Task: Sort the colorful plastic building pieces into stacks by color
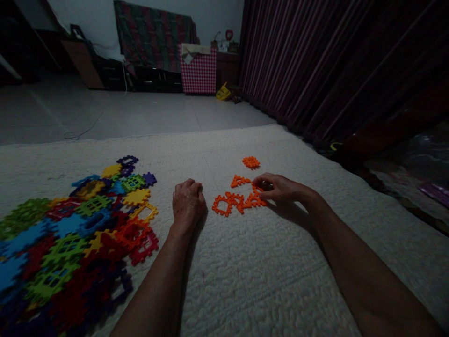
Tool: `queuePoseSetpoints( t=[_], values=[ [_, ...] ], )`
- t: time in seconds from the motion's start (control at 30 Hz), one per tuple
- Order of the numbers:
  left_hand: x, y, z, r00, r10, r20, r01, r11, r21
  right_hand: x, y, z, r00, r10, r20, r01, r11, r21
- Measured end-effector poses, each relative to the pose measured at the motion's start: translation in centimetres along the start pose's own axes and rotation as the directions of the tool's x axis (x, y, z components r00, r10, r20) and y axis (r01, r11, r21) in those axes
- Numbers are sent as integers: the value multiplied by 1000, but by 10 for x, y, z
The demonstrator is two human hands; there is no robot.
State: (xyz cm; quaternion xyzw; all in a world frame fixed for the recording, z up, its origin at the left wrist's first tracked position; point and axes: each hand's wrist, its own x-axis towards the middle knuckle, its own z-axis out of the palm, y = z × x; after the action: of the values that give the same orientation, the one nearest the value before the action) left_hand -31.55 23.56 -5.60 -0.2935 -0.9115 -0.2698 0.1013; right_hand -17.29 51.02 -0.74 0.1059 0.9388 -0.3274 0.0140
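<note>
My right hand (277,186) pinches at an orange interlocking plastic piece (257,187), partly hidden by its fingers. Close to those fingers lie an orange triangular piece (239,180) and another with a toothed edge (255,200). An orange square frame piece (222,205) rests left of them, and a smaller orange piece (251,162) sits apart, farther back. My left hand (188,201) rests on the quilted mat with its fingers curled under in a loose fist. No piece shows in it; its palm side is hidden.
A heap of mixed-colour interlocking pieces (94,203) spreads over the left of the cream quilted mat (224,281). Beyond the mat is a tiled floor (168,112). Dark curtains (287,56) hang at the right, and a checked cloth (198,70) covers furniture at the back.
</note>
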Motion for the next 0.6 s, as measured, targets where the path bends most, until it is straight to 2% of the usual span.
queuePoseSetpoints(
  t=[0.1, 0.23, 0.4, 0.53, 0.6],
  values=[
    [0, 2, -2, 1000, -2, -7, 2, 1000, 4, -1, -5, 0, 1000, -21, 13, 20, 999, 34],
    [0, 1, -1, 1000, 0, 1, 0, 1000, -4, 0, -12, 1, 993, -22, 120, 5, 991, 135],
    [0, -2, 2, 1000, 7, -3, -7, 1000, -19, 3, -2, 3, 1000, 11, -28, -7, 990, 139],
    [0, -3, 3, 1000, 7, -12, -7, 1000, -8, 3, 4, 4, 1000, 22, 16, -24, 988, 153],
    [0, -2, 3, 1000, 8, -17, -8, 1000, -5, 2, -4, 7, 1000, -6, -27, 9, 994, 108]
  ],
)
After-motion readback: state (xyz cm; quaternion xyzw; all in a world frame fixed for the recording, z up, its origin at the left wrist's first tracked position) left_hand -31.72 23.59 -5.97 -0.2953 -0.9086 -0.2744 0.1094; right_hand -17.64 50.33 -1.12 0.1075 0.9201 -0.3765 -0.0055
